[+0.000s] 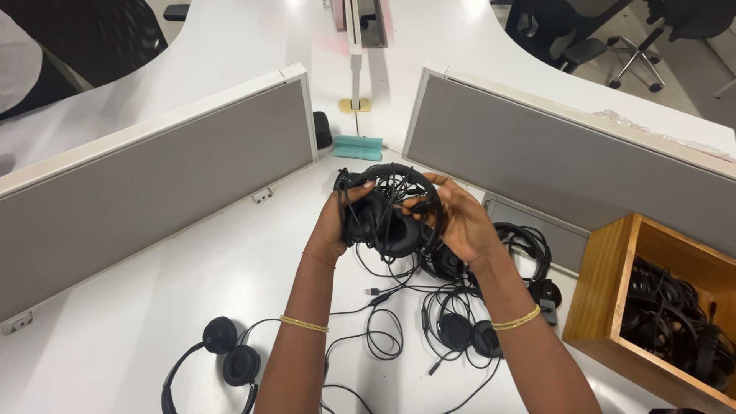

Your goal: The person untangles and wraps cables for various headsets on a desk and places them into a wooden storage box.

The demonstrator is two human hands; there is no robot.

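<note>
Both of my hands hold one black wired headset (383, 218) up above the white desk (138, 322). My left hand (335, 226) grips its left ear cup from the side. My right hand (458, 218) holds the right side, with the fingers pinching the thin black cable by the headband. The headset's cable hangs down to a loose tangle of cable (383, 322) on the desk. A gold bangle sits on each wrist.
Another black headset (222, 364) lies at the lower left. More headsets (468, 333) and cables lie under my right arm. A wooden box (606, 291) at the right holds several headsets. Grey divider panels (153, 184) stand behind. A teal object (357, 147) sits at the back.
</note>
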